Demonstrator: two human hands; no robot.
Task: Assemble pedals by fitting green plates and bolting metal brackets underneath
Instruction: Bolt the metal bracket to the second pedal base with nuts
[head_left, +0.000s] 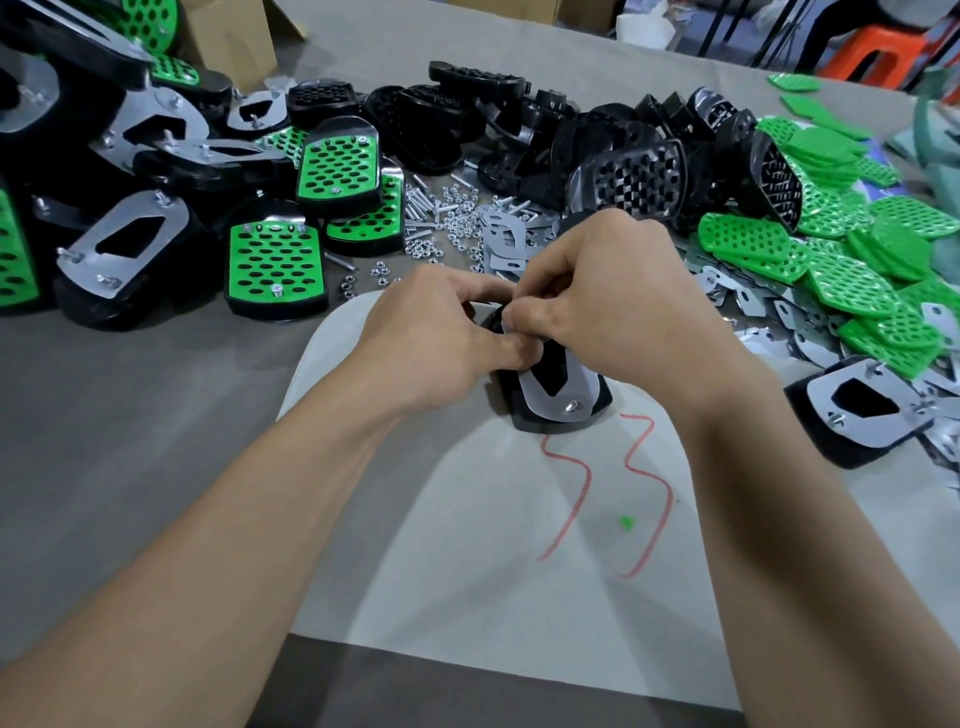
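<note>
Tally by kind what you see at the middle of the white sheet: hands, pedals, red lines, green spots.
2 hands: left hand, right hand
1 pedal
2 red lines
1 green spot
Total: 6

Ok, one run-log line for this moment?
stage: bolting bracket | pedal: underside up on white sheet | near bolt: in | left hand: grips pedal | right hand: pinches bracket's far end, fastener hidden
</note>
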